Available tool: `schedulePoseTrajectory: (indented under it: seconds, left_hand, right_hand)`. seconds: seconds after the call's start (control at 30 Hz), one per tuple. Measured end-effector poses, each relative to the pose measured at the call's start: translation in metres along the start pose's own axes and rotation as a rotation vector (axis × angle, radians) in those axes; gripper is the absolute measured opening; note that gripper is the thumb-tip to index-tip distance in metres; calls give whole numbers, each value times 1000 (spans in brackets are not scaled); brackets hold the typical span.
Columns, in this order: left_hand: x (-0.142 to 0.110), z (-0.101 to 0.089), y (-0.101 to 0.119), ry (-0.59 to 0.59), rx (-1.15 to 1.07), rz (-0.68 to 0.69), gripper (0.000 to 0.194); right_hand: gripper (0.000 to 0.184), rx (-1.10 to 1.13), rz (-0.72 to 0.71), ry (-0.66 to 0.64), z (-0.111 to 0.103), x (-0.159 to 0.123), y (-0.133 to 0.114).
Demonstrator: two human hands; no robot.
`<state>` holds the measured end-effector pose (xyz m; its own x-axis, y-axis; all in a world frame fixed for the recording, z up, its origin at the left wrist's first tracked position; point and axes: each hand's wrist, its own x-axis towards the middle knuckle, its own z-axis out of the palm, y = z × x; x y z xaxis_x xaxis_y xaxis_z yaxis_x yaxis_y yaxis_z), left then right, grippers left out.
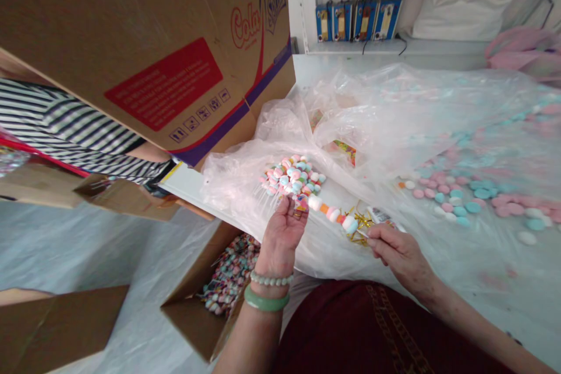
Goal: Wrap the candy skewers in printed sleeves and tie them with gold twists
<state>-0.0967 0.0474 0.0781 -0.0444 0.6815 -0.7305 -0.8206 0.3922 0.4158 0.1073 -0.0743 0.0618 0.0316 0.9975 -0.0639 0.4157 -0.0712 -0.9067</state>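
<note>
A marshmallow skewer (332, 214) with white, pink, orange and blue pieces lies between my two hands. My right hand (397, 248) pinches the thin white stick at its near end. At the other end is my left hand (287, 225), palm up with fingers curled around a small colourful piece that I cannot make out. Just beyond the left fingers, a pile of finished-looking marshmallow skewers (293, 174) rests on the clear plastic sheet (232, 175). Gold twist ties (362, 225) lie beside the right fingertips.
Loose marshmallows (473, 196) spread under and on plastic at right. A large carton (153, 41) stands at left, near a person in a striped sleeve (83, 123). An open box of skewers (232, 272) sits below the table edge. Shelves (421, 47) line the back.
</note>
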Motion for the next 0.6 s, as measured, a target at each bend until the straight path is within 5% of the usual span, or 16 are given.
schedulePoseTrajectory:
  seconds: [0.33,0.6]
  left_hand:
    - [-7,-10,-3,-157,140,33,21]
    - [-6,-23,12,-181,161,-80,16]
  right_hand:
    - [23,11,94,-11,3,6,10]
    - [22,394,252,-114,5,6,11]
